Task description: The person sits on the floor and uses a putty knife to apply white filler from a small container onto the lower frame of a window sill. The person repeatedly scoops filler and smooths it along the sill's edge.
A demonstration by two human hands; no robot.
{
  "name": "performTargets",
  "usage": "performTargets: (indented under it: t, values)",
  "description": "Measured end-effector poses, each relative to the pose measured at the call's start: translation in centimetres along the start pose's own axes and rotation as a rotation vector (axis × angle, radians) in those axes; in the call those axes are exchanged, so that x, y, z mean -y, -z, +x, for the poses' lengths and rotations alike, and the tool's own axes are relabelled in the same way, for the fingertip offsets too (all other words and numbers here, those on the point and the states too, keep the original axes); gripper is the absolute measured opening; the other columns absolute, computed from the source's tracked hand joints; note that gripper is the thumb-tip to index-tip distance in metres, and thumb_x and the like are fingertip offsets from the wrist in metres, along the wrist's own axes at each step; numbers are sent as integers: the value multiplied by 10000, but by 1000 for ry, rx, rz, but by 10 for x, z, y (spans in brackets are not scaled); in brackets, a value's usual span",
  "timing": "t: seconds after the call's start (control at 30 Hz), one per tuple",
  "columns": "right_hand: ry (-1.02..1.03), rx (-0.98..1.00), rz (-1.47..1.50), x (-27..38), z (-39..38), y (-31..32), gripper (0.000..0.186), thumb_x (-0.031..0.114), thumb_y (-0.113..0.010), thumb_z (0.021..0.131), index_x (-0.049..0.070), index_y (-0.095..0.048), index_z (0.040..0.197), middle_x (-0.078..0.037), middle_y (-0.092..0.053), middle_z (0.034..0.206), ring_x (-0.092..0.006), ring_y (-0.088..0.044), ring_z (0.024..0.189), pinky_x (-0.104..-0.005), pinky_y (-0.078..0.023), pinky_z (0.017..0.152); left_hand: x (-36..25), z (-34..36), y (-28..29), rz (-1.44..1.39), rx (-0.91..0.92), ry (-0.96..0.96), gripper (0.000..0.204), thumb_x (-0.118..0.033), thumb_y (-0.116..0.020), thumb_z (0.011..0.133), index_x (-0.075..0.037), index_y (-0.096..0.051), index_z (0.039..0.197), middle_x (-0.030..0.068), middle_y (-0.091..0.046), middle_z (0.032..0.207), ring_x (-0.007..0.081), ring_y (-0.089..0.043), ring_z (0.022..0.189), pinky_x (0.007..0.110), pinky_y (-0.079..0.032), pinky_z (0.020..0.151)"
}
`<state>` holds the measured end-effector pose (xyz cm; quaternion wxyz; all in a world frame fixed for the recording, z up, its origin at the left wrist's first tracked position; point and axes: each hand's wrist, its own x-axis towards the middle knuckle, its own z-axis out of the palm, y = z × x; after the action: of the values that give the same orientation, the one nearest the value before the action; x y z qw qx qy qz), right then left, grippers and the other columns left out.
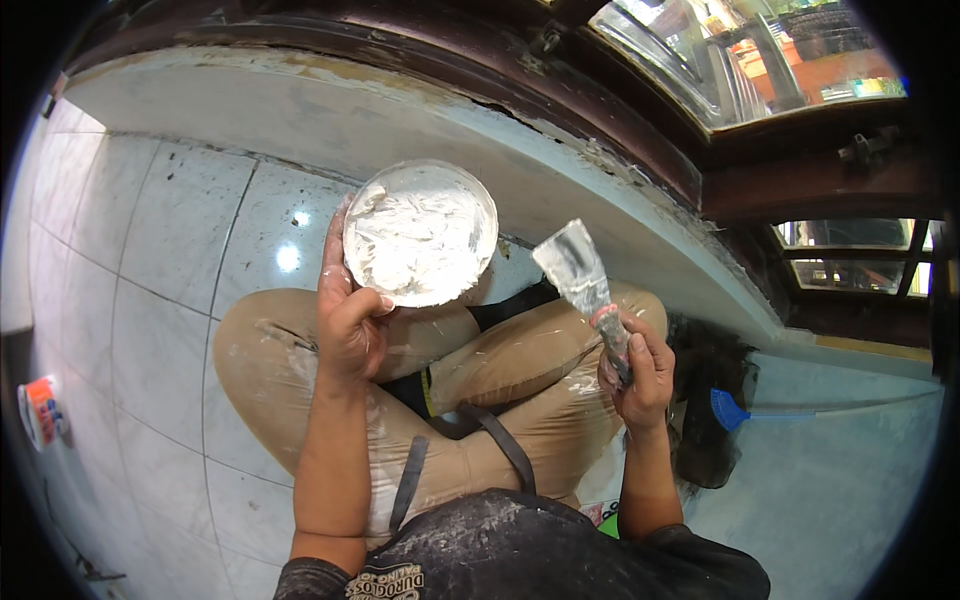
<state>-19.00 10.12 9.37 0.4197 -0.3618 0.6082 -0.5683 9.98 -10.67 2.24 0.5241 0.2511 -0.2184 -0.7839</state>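
My left hand [350, 320] grips a round plate [421, 232] covered with white putty, thumb over its near rim, holding it above my bent knees. My right hand [637, 375] is closed around the handle of a putty knife [583, 280], whose wide metal blade points up and left, smeared with white, a short way to the right of the plate. Both hands hover over my tan trousers [500, 370], which are spattered with white.
A pale wall [560, 190] runs under a dark wooden window frame [620, 120]. White floor tiles [150, 300] lie to the left, with a small orange-and-white container [40, 410] at the far left. A blue tool [730, 408] with a long handle lies on the right.
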Motion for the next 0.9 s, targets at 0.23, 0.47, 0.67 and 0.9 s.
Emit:
performTargets:
  t: [0.23, 0.47, 0.67, 0.9]
  values:
    - [296, 158, -678, 22, 27, -49, 463, -5, -615, 1113, -47, -644, 1573, -214, -825, 1285, -218, -802, 1009, -365, -621, 900, -1, -2, 1, 47, -4, -7, 1140, 87, -555, 742, -6, -189, 1817, 173, -521, 1694, 241, -611, 1467, 275, -583, 1009]
    - [408, 180, -731, 25, 10, -67, 486, -38, -642, 1066, -71, -652, 1551, -259, -815, 1255, -316, -822, 982, -371, -621, 858, 3, -3, 1, 101, -31, -9, 1132, 89, -564, 755, 3, -176, 1815, 193, -510, 1693, 262, -584, 1495, 323, -564, 1101]
    - [556, 169, -840, 15, 18, -67, 458, -25, -639, 1069, -91, -659, 1522, -268, -813, 1271, -338, -825, 995, -390, -638, 881, 8, -2, 2, -11, -55, 40, 1075, 45, -545, 777, 4, -188, 1790, 249, -481, 1701, 364, -618, 1501, 417, -662, 1129]
    - [758, -56, -767, -5, 7, -63, 442, 45, -668, 1093, -100, -661, 1510, -276, -806, 1288, -338, -827, 989, -401, -642, 873, 0, -2, -2, -8, -52, 84, 1017, -26, -543, 790, 17, -223, 1755, 298, -513, 1648, 433, -692, 1400, 505, -752, 958]
